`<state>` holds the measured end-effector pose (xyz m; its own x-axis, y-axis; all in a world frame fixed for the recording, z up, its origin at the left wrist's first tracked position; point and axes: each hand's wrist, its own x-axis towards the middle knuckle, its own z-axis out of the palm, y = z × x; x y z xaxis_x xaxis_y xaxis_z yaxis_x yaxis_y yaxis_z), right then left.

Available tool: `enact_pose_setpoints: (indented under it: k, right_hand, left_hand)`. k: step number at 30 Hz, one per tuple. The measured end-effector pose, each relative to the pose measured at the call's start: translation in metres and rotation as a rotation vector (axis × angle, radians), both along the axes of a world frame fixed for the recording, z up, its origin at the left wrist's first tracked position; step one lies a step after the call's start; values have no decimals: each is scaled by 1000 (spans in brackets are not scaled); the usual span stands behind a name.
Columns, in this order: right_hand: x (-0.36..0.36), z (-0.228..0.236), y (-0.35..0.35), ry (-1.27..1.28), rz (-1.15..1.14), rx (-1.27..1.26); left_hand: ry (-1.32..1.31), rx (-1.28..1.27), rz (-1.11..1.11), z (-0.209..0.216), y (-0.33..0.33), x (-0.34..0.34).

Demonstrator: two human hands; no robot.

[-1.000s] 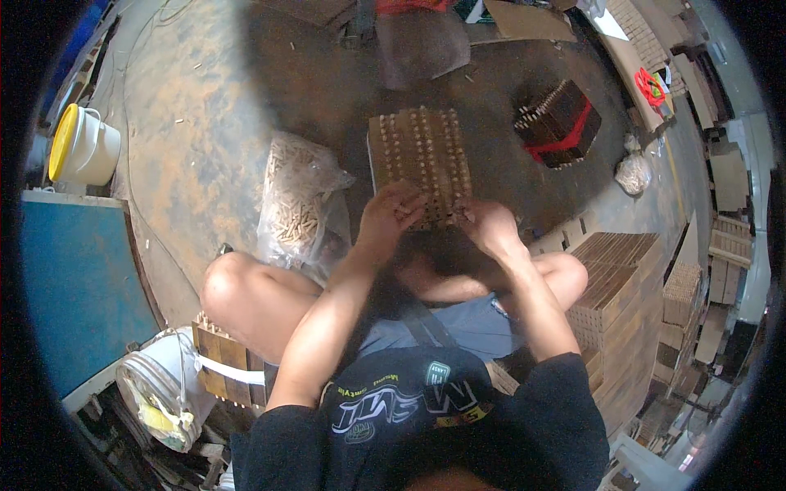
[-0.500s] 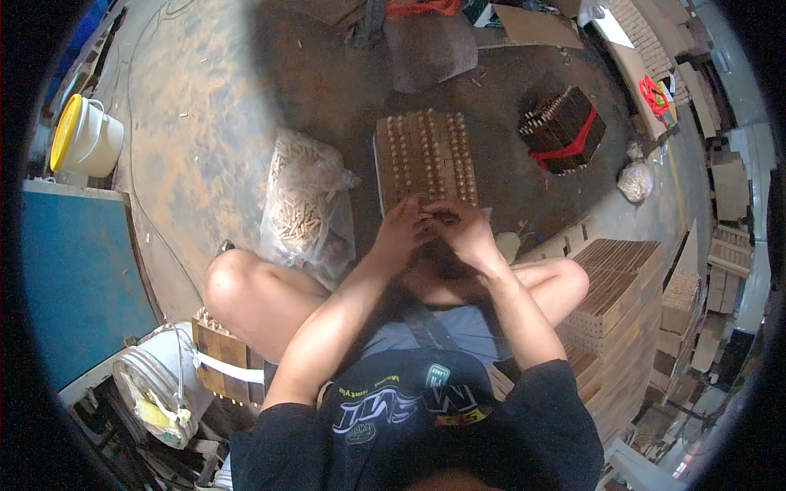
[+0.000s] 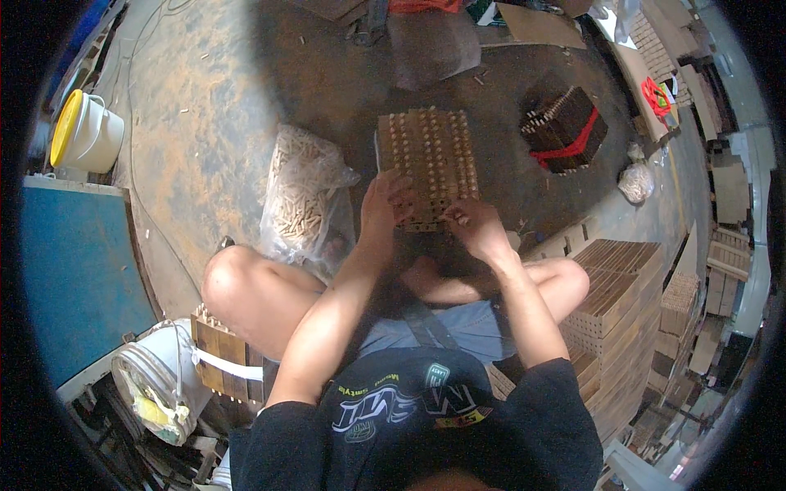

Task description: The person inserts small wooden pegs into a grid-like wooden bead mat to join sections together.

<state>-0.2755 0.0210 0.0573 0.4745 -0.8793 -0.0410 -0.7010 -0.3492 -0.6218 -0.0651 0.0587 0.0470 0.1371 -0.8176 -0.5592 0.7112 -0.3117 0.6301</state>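
In front of my crossed legs stands a stack of wooden pieces [image 3: 415, 131] with rows of short dowels standing up from its top. My left hand [image 3: 383, 204] rests by the near left edge of this stack, its fingers apart and partly over the top. At the near right corner, the fingers of my right hand [image 3: 477, 229] are pinched together close to the dowel ends; whatever is between them is too small to make out. Left of the stack lies a clear plastic bag [image 3: 301, 213] full of loose wooden dowels.
A strapped bundle of dark wood [image 3: 573, 131] stands at the far right. Stacked drilled wooden strips [image 3: 614, 286] rise beside my right knee. On my left are a white bucket with a yellow lid [image 3: 94, 135], a blue board [image 3: 82, 270] and another strapped bundle [image 3: 229, 360].
My hands were together over the near edge of the stack. They have parted: the left moved left and slightly forward, the right shifted right, uncovering the stack's near edge.
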Motion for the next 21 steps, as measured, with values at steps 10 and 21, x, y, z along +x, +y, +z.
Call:
enact_pose_setpoints:
  k: [10,21]
  right_hand:
    - [11,-17,2,448,180,-139]
    - [18,-5,-1,358,285,-20]
  left_hand:
    - [-620,-35,-279,41,0,11]
    - [-211,-742,429,192,70,145]
